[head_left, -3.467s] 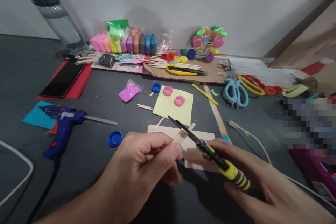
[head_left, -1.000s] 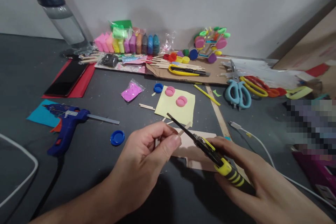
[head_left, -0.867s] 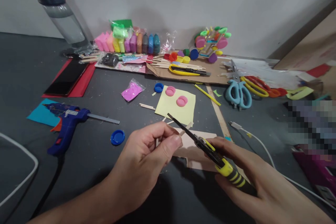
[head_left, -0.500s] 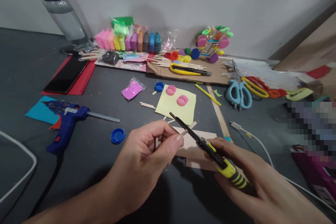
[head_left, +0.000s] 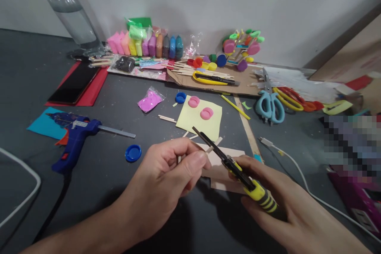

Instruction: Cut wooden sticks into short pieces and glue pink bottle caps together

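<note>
Wooden stick: lower part hidden inside left hand; the jaws of the black-and-yellow tool overlap it in view, contact unclear. Handle end of tool covered by right hand. Pale sheet partly hidden behind hands and tool. Bottle cut off at top edge, purple box at right; pixelated patch unreadable. Glue gun label too small to read. Both forearms cropped at picture edges.
</note>
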